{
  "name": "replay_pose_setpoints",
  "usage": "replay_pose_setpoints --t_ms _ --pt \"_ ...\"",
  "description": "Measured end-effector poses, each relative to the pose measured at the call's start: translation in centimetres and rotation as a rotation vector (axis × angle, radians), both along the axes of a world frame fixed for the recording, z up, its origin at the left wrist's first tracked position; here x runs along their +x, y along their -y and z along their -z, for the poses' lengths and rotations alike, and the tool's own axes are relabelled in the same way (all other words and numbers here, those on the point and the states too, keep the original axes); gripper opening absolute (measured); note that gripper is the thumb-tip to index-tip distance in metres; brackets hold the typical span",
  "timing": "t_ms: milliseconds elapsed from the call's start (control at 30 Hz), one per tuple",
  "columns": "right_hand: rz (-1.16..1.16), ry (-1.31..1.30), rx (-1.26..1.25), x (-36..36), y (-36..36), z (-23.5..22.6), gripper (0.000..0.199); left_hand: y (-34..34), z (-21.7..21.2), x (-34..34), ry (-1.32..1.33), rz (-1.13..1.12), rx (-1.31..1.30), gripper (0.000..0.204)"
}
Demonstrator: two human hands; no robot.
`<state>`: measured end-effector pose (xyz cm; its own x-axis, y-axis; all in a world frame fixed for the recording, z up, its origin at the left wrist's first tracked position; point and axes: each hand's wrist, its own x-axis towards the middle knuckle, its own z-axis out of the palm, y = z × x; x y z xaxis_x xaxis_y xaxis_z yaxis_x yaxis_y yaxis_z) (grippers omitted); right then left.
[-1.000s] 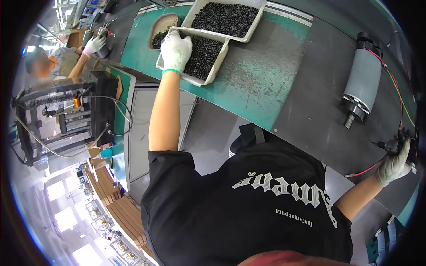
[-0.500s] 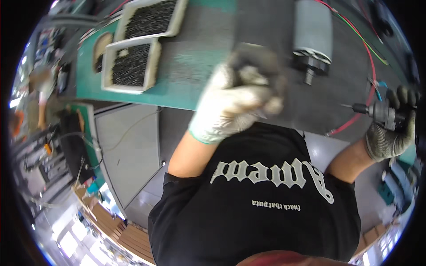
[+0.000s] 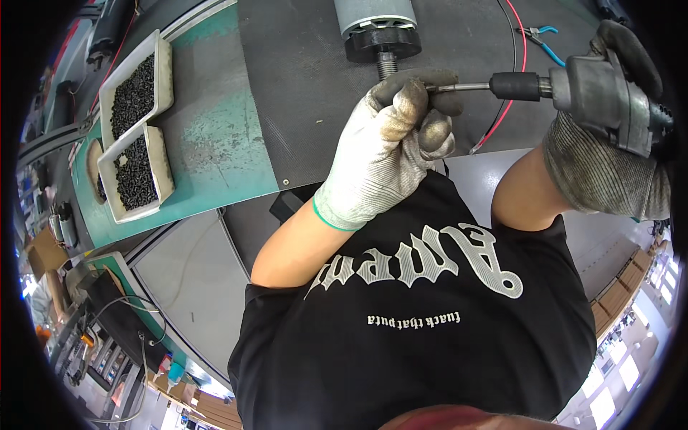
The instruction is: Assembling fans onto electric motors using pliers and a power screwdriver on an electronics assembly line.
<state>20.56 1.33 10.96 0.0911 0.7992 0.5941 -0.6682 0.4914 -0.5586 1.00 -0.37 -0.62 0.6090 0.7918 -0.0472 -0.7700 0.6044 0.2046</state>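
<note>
My left hand (image 3: 383,154), in a white work glove with dirt-darkened fingertips, is closed with thumb and fingers pinched at the tip of a long driver bit (image 3: 469,87). Something small may sit between those fingertips, but they hide it. My right hand (image 3: 605,168), in a darker striped glove, grips a grey power screwdriver (image 3: 591,93) held level, its black chuck (image 3: 514,86) pointing left. Just beyond my left fingertips lies a grey cylindrical motor (image 3: 376,13) with a black end cap and a threaded shaft (image 3: 388,66) pointing toward me.
Two white bins (image 3: 163,79) of small black parts stand at the left on the green bench top (image 3: 222,136). A dark mat (image 3: 301,93) covers the bench's middle. Blue-handled pliers (image 3: 548,46) and red and black wires (image 3: 517,54) lie at the back right.
The screwdriver has come left and its bit now meets my left fingertips. My left hand, blurred before, is now steady. The whole view has shifted, with the motor and bins appearing farther left.
</note>
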Motion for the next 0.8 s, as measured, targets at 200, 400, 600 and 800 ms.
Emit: replay_pose_setpoints --t_ms 200,400,600,800 --pt "-0.074 -0.012 -0.062 -1.7 -0.5 1.6 0.025 -0.1 -1.4 -1.0 -0.100 0.014 -0.021 0.048" --pt "-0.160 -0.029 -0.129 0.7 0.1 2.4 0.027 -0.1 -1.3 -1.2 -0.174 -0.003 0.058 0.043" --pt "-0.245 -0.059 -0.216 1.2 -0.5 4.4 0.029 -0.9 -1.7 -2.7 -0.218 0.288 -0.042 0.024" --pt "-0.321 -0.085 -0.286 -2.1 -0.6 5.2 0.031 0.9 0.4 -2.3 -0.527 0.148 -0.014 0.026"
